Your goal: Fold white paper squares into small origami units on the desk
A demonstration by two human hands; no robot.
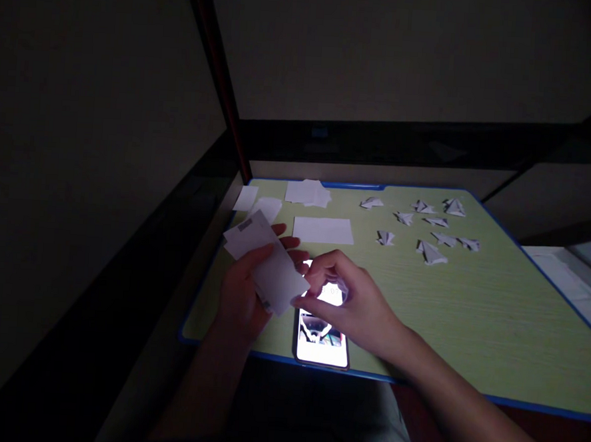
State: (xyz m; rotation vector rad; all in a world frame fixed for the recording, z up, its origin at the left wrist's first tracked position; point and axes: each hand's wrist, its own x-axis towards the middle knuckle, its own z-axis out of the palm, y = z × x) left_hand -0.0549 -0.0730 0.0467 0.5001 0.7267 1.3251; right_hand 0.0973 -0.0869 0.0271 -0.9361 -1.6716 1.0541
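Note:
My left hand (pixel 244 291) grips a small stack of white paper sheets (pixel 277 273), its thumb across the top and its fingers underneath. The sheets are slightly fanned, and dark printed patches show near their edges. At the right corner of the stack, my right hand (pixel 343 297) is closed in a pinch, thumb and fingertips at the paper's edge. Below that hand lies a lit smartphone (pixel 320 352) with a picture on its screen; the hand covers part of it. Just beyond my hands, a white paper sheet (pixel 323 230) lies flat.
Several folded paper planes (pixel 430 252) are spread over the far right of the green table (pixel 494 326), which has a blue edge. Loose paper sheets (pixel 307 192) lie at the back left, with another sheet (pixel 245 198) in the corner. Dark walls rise behind and to the left.

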